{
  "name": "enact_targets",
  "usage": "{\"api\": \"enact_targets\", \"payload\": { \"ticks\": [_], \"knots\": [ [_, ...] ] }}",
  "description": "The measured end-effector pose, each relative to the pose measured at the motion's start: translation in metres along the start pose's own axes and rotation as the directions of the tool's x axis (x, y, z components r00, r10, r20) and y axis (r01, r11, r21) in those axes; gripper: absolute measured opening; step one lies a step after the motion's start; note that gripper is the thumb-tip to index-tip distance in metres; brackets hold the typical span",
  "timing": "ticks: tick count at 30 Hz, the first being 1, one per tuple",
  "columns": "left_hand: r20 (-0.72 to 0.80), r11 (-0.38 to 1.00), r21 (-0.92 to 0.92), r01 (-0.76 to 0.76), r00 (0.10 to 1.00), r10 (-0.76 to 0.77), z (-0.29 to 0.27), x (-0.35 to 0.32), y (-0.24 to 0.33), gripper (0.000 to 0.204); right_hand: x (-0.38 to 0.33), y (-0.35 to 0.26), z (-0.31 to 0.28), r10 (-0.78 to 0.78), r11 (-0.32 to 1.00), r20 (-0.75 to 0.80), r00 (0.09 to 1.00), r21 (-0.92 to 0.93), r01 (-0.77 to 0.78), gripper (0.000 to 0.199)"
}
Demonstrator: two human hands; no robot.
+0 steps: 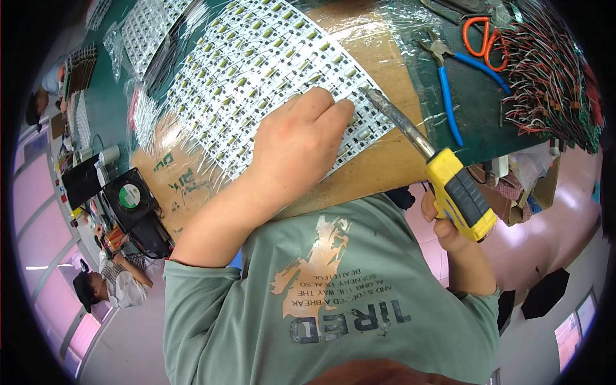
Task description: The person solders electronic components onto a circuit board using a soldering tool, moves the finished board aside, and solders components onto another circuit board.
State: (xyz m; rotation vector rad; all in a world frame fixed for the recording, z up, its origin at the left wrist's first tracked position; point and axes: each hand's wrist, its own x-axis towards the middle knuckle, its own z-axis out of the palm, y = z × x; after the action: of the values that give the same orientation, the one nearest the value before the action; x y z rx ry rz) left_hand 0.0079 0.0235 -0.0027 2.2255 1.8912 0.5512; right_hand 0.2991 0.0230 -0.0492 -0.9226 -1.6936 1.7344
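From the picture's middle, with the person's body at six, the right hand (449,234) is at four o'clock, its fingers wrapped round the handle of a yellow-and-black soldering iron (459,192). The long metal barrel slants toward twelve. Its end is over the right side of the circuit panel (256,70) — whether it touches cannot be told. The left hand (298,135), just above the middle, rests on the panel with its fingers curled in; what they pinch, if anything, is hidden.

The panel lies between eleven and one o'clock on brown cardboard (378,170). The work looks partway along: olive-green parts already sit in rows over most of what shows, and thin pale wires run among them toward ten o'clock and off the near left edge. Fewer wires can be made out toward the right edge, so that stretch is perhaps left to do; the area under the hand cannot be judged.

The panel itself is white, thin and flat, set slantwise, its small black parts repeating between the green ones.

Farther out, blue-handled cutters (447,96) lie at two o'clock, orange-handled scissors (476,38) beyond them, and a heap of red, white and dark wires (552,83) also toward two. Another white panel (151,32) lies between ten and eleven — well away from both hands.
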Motion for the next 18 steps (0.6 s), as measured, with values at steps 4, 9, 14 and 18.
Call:
{"api": "enact_targets", "payload": {
  "ticks": [4, 9, 14, 18],
  "knots": [
    [-0.027, 1.000, -0.011, 0.003, 1.000, -0.003, 0.0040, 0.0002, 0.0001, 0.020, 0.0022, -0.0031, 0.0045, 0.029, 0.993, -0.029, 0.999, 0.113, -0.025, 0.038],
    [-0.038, 1.000, -0.017, 0.018, 0.999, -0.018, 0.0057, 0.0004, 0.0009, 0.020, -0.0014, 0.0018, 0.0021, 0.101, 0.972, 0.003, 0.995, 0.212, -0.099, 0.041],
    [-0.047, 1.000, 0.005, 0.016, 0.999, -0.016, 0.0054, 0.0013, 0.0019, 0.018, -0.0022, 0.0011, 0.0043, 0.117, 0.944, 0.017, 0.993, 0.308, -0.117, 0.045],
    [-0.039, 1.000, 0.012, 0.013, 0.999, -0.012, 0.0062, 0.0017, 0.0015, 0.018, -0.0034, 0.0037, 0.0011, 0.112, 0.959, 0.039, 0.993, 0.257, -0.118, 0.045]
  ]
}}
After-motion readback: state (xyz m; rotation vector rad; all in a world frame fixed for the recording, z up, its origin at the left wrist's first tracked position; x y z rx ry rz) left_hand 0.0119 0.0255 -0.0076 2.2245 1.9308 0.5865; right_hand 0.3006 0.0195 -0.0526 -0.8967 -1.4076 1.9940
